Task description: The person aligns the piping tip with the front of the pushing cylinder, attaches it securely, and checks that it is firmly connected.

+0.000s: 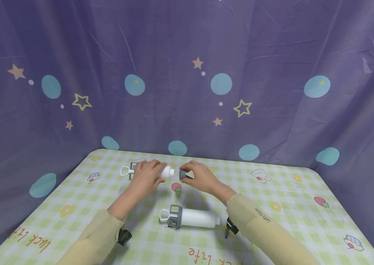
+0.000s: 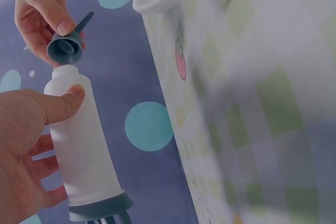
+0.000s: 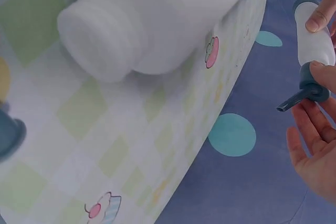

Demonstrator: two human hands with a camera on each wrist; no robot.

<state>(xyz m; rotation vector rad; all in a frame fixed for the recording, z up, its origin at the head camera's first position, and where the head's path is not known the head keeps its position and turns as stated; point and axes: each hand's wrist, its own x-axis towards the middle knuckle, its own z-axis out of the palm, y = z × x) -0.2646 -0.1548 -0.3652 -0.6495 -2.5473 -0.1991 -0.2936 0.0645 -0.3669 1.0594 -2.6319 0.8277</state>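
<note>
My left hand [image 1: 145,179] grips a white syringe-like tube [image 2: 84,145], thumb along one side and fingers curled round the other. A grey-blue collar [image 2: 102,206] is at its rear, and a pale pull handle [image 1: 125,171] sticks out to the left in the head view. Facing the tube's narrow neck [image 2: 65,71], my right hand [image 1: 203,178] pinches a grey-blue nozzle cap [image 2: 65,50] with a thin spout. The cap's open side points at the neck, very close to it. Both are held above the table.
A second white syringe-like tube [image 1: 198,218] lies on the checked tablecloth [image 1: 91,206] nearer the front, its handle to the left. Close to its neck end is another grey-blue piece [image 3: 9,136], cut off by the right wrist view's edge. A purple curtain [image 1: 173,48] hangs behind the table.
</note>
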